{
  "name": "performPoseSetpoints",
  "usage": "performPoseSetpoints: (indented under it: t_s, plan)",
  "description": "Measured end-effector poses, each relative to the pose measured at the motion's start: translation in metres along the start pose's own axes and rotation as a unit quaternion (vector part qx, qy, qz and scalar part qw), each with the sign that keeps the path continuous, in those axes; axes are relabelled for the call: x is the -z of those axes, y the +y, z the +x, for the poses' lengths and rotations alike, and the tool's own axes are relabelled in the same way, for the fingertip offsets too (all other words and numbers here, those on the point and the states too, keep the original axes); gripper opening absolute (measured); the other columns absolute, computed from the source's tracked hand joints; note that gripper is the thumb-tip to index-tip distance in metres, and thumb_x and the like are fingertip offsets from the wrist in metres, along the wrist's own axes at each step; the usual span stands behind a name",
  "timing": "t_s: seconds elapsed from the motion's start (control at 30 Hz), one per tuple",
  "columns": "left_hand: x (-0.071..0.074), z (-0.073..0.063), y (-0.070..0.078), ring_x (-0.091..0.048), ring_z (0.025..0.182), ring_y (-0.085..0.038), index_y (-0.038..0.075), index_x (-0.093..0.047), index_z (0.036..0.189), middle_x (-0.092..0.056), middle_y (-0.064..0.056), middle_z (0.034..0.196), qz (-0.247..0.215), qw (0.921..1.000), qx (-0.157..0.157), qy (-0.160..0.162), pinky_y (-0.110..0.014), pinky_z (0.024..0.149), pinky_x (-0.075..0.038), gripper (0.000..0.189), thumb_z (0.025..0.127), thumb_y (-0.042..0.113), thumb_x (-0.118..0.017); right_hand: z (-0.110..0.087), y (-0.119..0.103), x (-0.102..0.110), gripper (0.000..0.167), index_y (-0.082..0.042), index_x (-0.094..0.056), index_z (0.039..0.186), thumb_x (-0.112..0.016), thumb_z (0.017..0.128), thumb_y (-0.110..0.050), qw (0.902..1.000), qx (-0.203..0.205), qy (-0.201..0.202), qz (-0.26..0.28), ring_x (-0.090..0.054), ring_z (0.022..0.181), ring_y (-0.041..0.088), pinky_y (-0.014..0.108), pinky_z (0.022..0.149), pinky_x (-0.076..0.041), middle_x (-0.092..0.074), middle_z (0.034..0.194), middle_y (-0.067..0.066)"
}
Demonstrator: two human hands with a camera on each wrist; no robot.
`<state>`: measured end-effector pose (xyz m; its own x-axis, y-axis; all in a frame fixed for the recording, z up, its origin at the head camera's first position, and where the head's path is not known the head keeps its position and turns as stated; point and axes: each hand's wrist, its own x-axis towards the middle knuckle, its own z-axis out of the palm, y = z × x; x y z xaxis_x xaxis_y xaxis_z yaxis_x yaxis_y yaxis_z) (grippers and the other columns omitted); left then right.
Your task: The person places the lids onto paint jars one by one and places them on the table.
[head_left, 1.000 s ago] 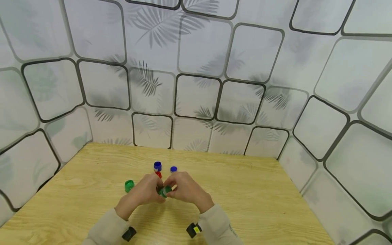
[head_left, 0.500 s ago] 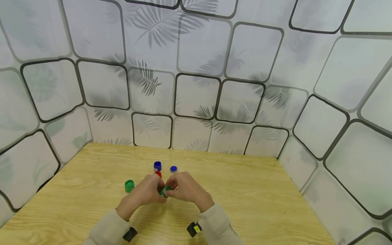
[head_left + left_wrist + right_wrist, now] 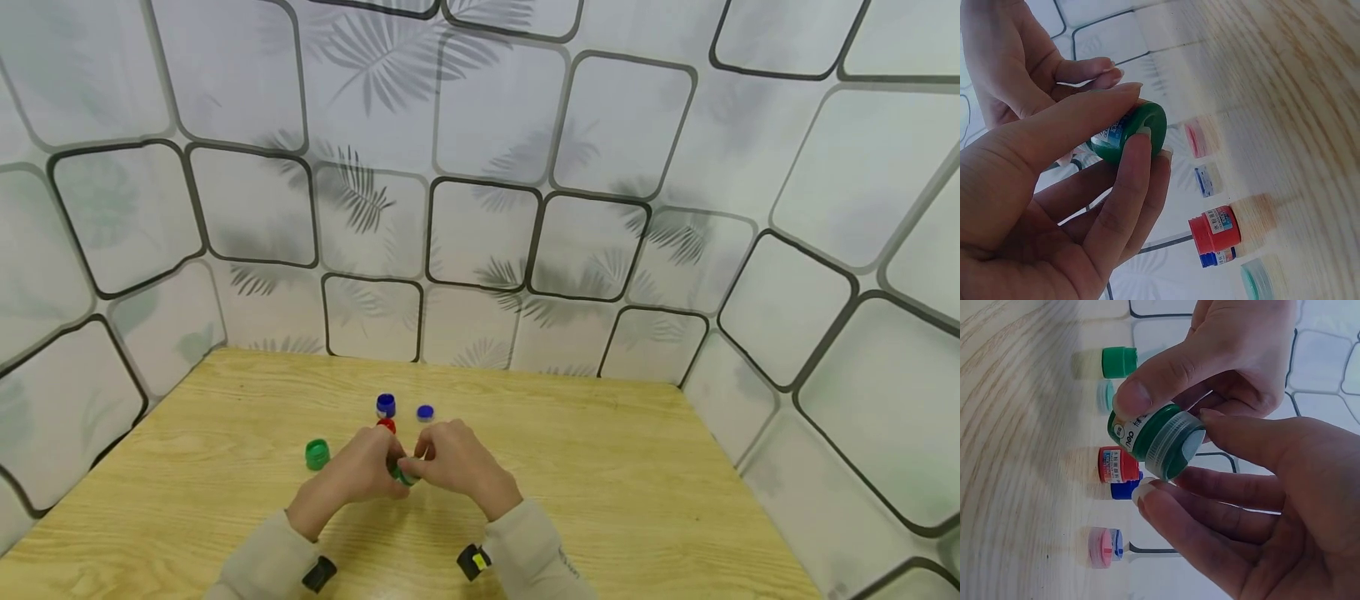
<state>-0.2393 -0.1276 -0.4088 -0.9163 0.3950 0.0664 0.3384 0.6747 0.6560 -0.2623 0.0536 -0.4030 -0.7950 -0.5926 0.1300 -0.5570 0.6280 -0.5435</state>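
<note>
My left hand [image 3: 358,468] grips a small green paint jar [image 3: 1134,435], thumb on one side and fingers on the other. The jar lies tilted in the air above the table. A clear ribbed lid [image 3: 1169,447] with green paint inside sits on its mouth. My right hand [image 3: 459,462] pinches this lid between thumb and fingertips. In the left wrist view, the rounded base of the jar [image 3: 1146,131] faces the camera. The head view shows only a sliver of the jar [image 3: 406,477] between both hands.
Beyond the hands stand a red jar [image 3: 1224,227], a blue jar [image 3: 386,407] and another green jar [image 3: 317,455]. Loose lids lie on the wooden table [image 3: 600,483]: pink [image 3: 1104,548], blue [image 3: 425,413] and pale green [image 3: 1105,395]. A patterned curtain [image 3: 480,233] borders the table.
My right thumb and fingers have shifted around the lid, and more of the jar is covered in the head view. My left hand keeps its grip almost unmoved.
</note>
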Motion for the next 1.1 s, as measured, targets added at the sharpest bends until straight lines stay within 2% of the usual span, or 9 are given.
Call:
performPoseSetpoints:
  t_s: [0.07, 0.23, 0.47, 0.53, 0.67, 0.8, 1.03, 1.1]
  plan:
    - [0.0, -0.0005, -0.0001, -0.056, 0.06, -0.011, 0.005, -0.079, 0.083, -0.07, 0.002, 0.069, 0.002, 1.0, 0.001, 0.0, -0.024, 0.054, -0.047, 0.017, 0.071, 0.001, -0.09, 0.0006, 0.0005, -0.0011, 0.026, -0.006, -0.078, 0.087, -0.077, 0.094, -0.031, 1.0, -0.006, 0.001, -0.006, -0.054, 0.054, 0.0, 0.016, 0.052, -0.047, -0.075, 0.076, 0.005]
    - [0.0001, -0.0017, -0.0022, -0.055, 0.061, -0.012, 0.006, -0.078, 0.081, -0.069, 0.002, 0.069, 0.014, 0.9998, 0.001, 0.01, -0.024, 0.055, -0.046, 0.016, 0.071, 0.002, -0.09, 0.0009, 0.0025, -0.0008, 0.027, -0.006, -0.078, 0.101, -0.071, 0.098, -0.032, 0.9999, 0.003, -0.015, -0.005, -0.06, 0.06, -0.001, 0.015, 0.057, -0.05, -0.078, 0.087, 0.007]
    - [0.0007, -0.0028, -0.0047, -0.058, 0.062, -0.01, 0.005, -0.079, 0.081, -0.071, 0.002, 0.07, 0.024, 0.9995, 0.0, 0.019, -0.024, 0.058, -0.049, 0.017, 0.07, 0.002, -0.091, 0.0001, 0.0042, 0.0036, 0.023, -0.008, -0.073, 0.116, -0.075, 0.095, -0.017, 0.9975, 0.031, -0.064, 0.004, -0.073, 0.09, 0.011, 0.015, 0.074, -0.054, -0.078, 0.109, 0.008]
    - [0.0009, -0.0026, -0.0047, -0.059, 0.063, -0.01, 0.004, -0.079, 0.082, -0.072, 0.001, 0.071, 0.023, 0.9995, 0.003, 0.02, -0.025, 0.058, -0.051, 0.018, 0.069, 0.002, -0.091, 0.0001, 0.0036, 0.0038, 0.025, -0.009, -0.072, 0.117, -0.077, 0.093, -0.013, 0.9966, 0.036, -0.073, 0.004, -0.073, 0.092, 0.012, 0.015, 0.076, -0.055, -0.077, 0.111, 0.008]
    - [0.0012, -0.0019, -0.0042, -0.058, 0.064, -0.011, 0.004, -0.079, 0.082, -0.072, 0.001, 0.071, 0.023, 0.9995, 0.012, 0.019, -0.025, 0.059, -0.051, 0.018, 0.069, 0.002, -0.092, 0.0003, 0.0023, 0.0029, 0.025, -0.009, -0.07, 0.115, -0.079, 0.091, -0.011, 0.9963, 0.039, -0.077, 0.0, -0.072, 0.088, 0.008, 0.014, 0.075, -0.054, -0.077, 0.106, 0.008]
    - [0.0017, -0.0019, -0.0044, -0.057, 0.063, -0.012, 0.004, -0.079, 0.082, -0.071, 0.002, 0.07, 0.02, 0.9996, 0.013, 0.013, -0.025, 0.058, -0.05, 0.018, 0.069, 0.001, -0.091, 0.0008, 0.0024, 0.0015, 0.023, -0.008, -0.072, 0.113, -0.078, 0.092, -0.015, 0.9967, 0.03, -0.075, -0.011, -0.067, 0.08, 0.002, 0.014, 0.071, -0.053, -0.077, 0.099, 0.005]
    - [0.0025, -0.002, -0.0052, -0.052, 0.059, -0.009, 0.007, -0.079, 0.077, -0.068, 0.005, 0.065, 0.018, 0.9997, -0.01, 0.014, -0.022, 0.054, -0.043, 0.015, 0.07, 0.001, -0.091, 0.0016, 0.004, 0.0001, 0.022, -0.004, -0.075, 0.106, -0.076, 0.095, -0.024, 0.9975, 0.007, -0.071, 0.007, -0.061, 0.065, -0.001, 0.015, 0.061, -0.051, -0.077, 0.087, 0.003]
    - [0.0029, -0.0021, -0.005, -0.049, 0.058, -0.009, 0.007, -0.079, 0.077, -0.066, 0.005, 0.063, 0.019, 0.9996, -0.015, 0.014, -0.021, 0.053, -0.041, 0.015, 0.07, 0.001, -0.091, 0.0015, 0.0048, -0.0004, 0.022, -0.004, -0.077, 0.101, -0.074, 0.096, -0.025, 0.9974, 0.001, -0.068, 0.025, -0.054, 0.056, 0.0, 0.015, 0.054, -0.046, -0.072, 0.074, 0.0]
